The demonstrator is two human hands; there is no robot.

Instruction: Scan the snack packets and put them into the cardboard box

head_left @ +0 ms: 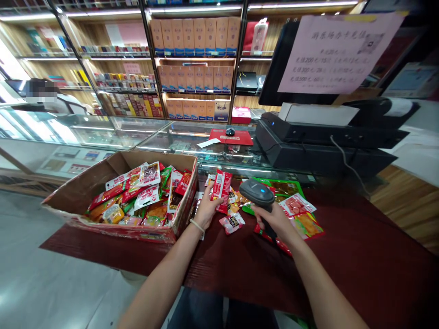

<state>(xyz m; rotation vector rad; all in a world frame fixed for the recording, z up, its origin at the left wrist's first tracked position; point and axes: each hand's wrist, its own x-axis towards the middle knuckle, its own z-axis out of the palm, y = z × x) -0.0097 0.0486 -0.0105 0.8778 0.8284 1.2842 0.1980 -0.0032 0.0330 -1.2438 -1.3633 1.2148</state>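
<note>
My left hand (206,209) is closed on a red snack packet (222,189), whose printed back with a white barcode label faces up. To its right, my right hand (274,221) grips the handle of a black barcode scanner (256,191), which shows a small blue light on top. The scanner head points toward the red packet, a short gap apart. Between the hands lies a small pink and white packet (232,222). More snack packets (303,217) in green, red and orange lie behind and beside the scanner. My right hand partly hides another red packet (283,246).
A cardboard box (120,228) full of snack packets stands at the left. A black cash register base (325,153) and a monitor with a pink notice (336,55) stand back right. A mouse (230,132) rests on the glass counter (137,132). A person (65,103) is at far left.
</note>
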